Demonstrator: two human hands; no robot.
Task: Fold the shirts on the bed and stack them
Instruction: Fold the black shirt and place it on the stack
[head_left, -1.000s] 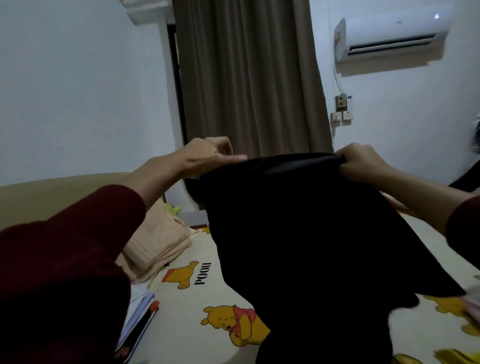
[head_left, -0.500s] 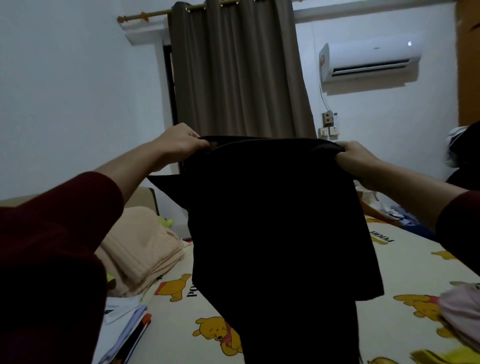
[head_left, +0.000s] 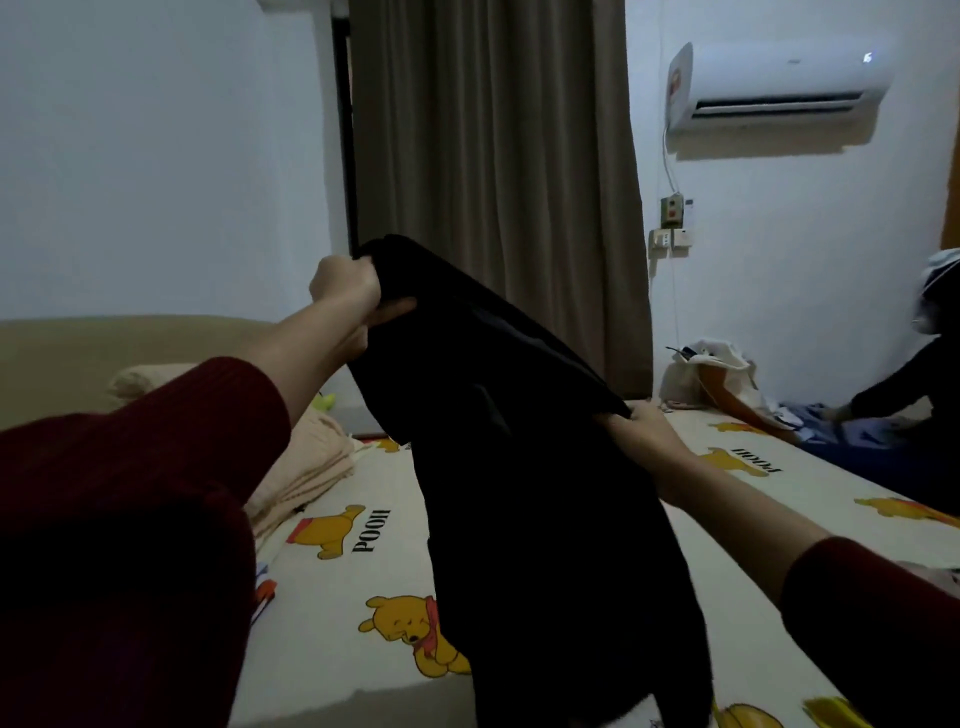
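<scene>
Two hands: both are gripping one black shirt (head_left: 519, 467), which is hanging in the air above the bed (head_left: 363, 571).
Far left: a dark red sleeve (head_left: 130, 519) is filling the lower corner, and a beige folded blanket (head_left: 306, 467) is lying on the bed just beyond it, against the headboard side.
Left hand (head_left: 345, 286): it is clenching into a fist around a bunched upper corner of the shirt, raised high in front of the curtain (head_left: 493, 182).
Black shirt: its top edge is slanting down from the left hand to the right one, and the rest is drooping in loose folds toward the near edge of the bed.
Right hand (head_left: 641, 431): it is pinching the lower end of that edge, fingers closed on cloth, much lower than the left.
Open room: bare printed sheet is showing on both sides of the shirt.
Far right: a heap of clothes and bags (head_left: 727, 384) is sitting at the wall, and another person in dark clothing (head_left: 909, 389) is reaching toward it.
</scene>
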